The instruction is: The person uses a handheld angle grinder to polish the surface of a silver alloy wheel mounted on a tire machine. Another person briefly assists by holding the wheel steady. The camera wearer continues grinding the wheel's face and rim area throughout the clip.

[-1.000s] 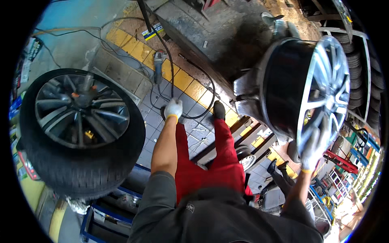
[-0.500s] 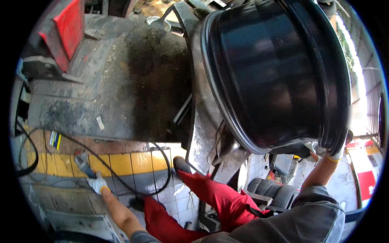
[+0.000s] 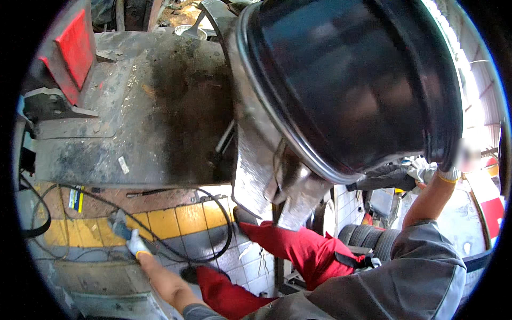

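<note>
I see a red pad (image 3: 76, 49) at far left. Below it, over yellow tiles (image 3: 165, 223), is the angle grinder (image 3: 120, 225), its rear end in the curled, gloved left hand (image 3: 138, 244). Rightward, the wheel rim (image 3: 346, 90) tilts, black barrel showing; at its lower-right edge, the right hand (image 3: 450, 173) is mostly hidden, its closure beyond my telling.

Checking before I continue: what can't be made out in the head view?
Head view:
Right hand: fingers hidden by the wheel rim and blur.
Wheel rim: top cut off by the upper edge.
Left hand: too small to tell whether it touches the grey tool.
</note>
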Motion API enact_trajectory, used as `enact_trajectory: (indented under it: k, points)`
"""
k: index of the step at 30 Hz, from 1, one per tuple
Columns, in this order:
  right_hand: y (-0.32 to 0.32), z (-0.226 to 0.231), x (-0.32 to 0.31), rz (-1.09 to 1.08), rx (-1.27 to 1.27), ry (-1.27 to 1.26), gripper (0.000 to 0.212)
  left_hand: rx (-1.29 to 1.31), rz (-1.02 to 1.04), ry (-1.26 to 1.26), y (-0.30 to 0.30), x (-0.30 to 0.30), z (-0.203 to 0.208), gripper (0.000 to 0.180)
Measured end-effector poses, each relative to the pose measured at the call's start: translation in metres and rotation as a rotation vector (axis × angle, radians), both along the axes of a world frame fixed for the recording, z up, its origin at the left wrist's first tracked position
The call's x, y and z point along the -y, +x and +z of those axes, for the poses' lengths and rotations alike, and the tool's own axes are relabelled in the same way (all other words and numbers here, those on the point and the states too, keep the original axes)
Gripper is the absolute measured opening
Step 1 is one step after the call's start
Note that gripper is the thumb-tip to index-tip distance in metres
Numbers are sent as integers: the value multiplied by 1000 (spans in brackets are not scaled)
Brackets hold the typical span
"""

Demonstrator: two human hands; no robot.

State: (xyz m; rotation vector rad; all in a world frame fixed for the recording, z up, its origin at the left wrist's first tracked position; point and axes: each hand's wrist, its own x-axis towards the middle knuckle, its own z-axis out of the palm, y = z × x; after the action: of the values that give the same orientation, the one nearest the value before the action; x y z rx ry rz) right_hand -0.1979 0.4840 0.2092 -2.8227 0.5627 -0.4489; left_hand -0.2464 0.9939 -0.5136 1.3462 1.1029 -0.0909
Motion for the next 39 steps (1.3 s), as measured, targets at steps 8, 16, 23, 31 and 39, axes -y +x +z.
enact_trajectory:
  k: [8,16,23,31,39]
  points:
    - [-22,1,14,-16,6,40,44,182,-9,-197,-52,115,202,38]
    - [-16,-13,10,312,120,-215,37,124,61,-235,-160,195,403,51]
    - [-147,-17,-47,514,-14,244,43,199,-129,-453,-175,236,571,56]
    - [-253,-22,-135,431,-300,551,29,298,-555,-687,-155,260,670,24]
    - [-244,-1,-158,323,-211,823,65,444,-601,-468,-169,241,693,56]
